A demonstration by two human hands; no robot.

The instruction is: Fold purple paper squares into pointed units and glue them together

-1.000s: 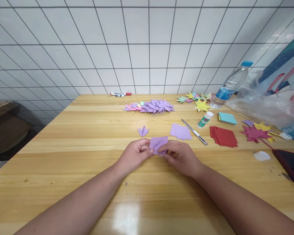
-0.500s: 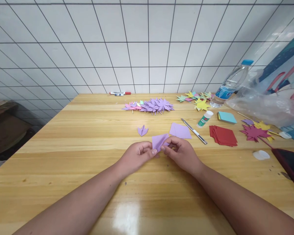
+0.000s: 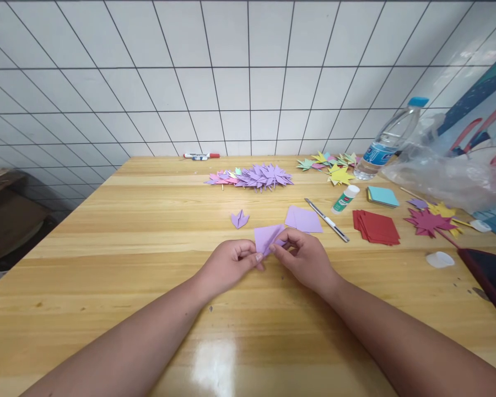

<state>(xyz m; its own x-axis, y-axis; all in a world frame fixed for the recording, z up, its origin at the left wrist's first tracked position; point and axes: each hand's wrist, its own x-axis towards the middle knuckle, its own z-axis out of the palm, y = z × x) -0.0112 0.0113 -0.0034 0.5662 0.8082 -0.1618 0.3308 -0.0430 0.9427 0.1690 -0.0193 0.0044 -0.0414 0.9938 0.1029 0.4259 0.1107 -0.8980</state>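
Note:
Between my two hands is a purple sheet of paper, partly folded over on its right side. My left hand pinches its lower left edge between thumb and fingers. On the right side, my right hand grips the folded part, and its fingers hide some of the paper. Just beyond my left hand lies a small folded purple piece. A few flat purple sheets rest past my right hand, beside a utility knife.
Purple folded pieces are heaped near the tiled wall, with markers to their left. On the right are a glue stick, red paper, blue paper, a water bottle, a maroon paper star and a dark-screened device.
The purple sheet has shifted very slightly and its left part lies a little flatter. Both hands keep their grip in nearly the same place.

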